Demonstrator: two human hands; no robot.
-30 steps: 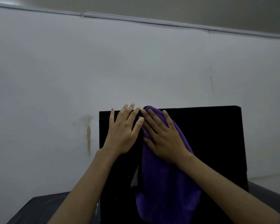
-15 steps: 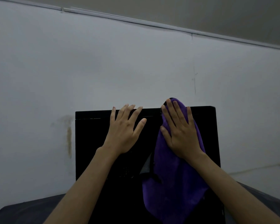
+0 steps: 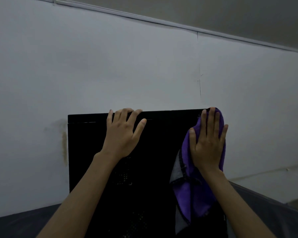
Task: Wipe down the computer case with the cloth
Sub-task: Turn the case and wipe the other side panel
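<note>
A black computer case (image 3: pixel 86 152) stands upright in front of me, its side panel facing me. My left hand (image 3: pixel 122 136) lies flat on that panel near the top, its fingertips curling over the top edge. A purple cloth (image 3: pixel 194 191) with a grey underside hangs down the panel at the case's upper right corner. My right hand (image 3: pixel 207 143) presses the cloth flat against the case with straight fingers, and the fingertips reach the top right corner.
A pale wall (image 3: pixel 144 69) with a brownish stain (image 3: pixel 64 145) rises right behind the case. The case stands on a dark surface (image 3: pixel 15 225) that shows at the lower left and lower right.
My right hand has slid the cloth rightwards along the top of the panel to the upper right corner. My left hand has stayed on the panel, its fingertips now over the top edge.
</note>
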